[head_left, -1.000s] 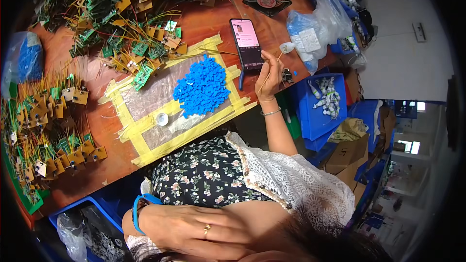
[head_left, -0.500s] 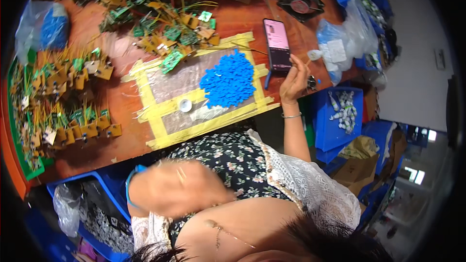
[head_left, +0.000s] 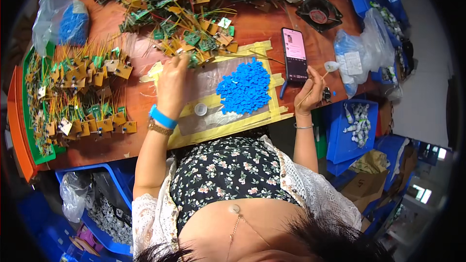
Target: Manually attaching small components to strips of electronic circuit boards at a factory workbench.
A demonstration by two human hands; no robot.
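My left hand (head_left: 172, 85), with a blue band at its wrist, is over the left side of the yellow-taped work area. Its fingers are bent together at a small green circuit board (head_left: 195, 60) on the near edge of the heaped boards; the grip is partly hidden. My right hand (head_left: 310, 90) is closed around a thin stick (head_left: 305, 99) beside the lower edge of a phone (head_left: 295, 56). The stick slants toward a small white round piece (head_left: 331, 66); whether they are joined I cannot tell. Between the hands lies a pile of small blue pieces (head_left: 244, 87), beside a small white round cup (head_left: 200, 109).
Rows of wired boards (head_left: 97, 75) fill a green tray (head_left: 39, 153) at left. A black fan (head_left: 319, 11) and plastic bags (head_left: 359, 58) lie at right. Blue bins (head_left: 352, 131) stand beside the table, with a bag of blue pieces (head_left: 74, 24) far left.
My left hand has swung from in front of my chest, where it was blurred, up to the circuit boards. My right hand stays beside the phone. The whole view has shifted slightly.
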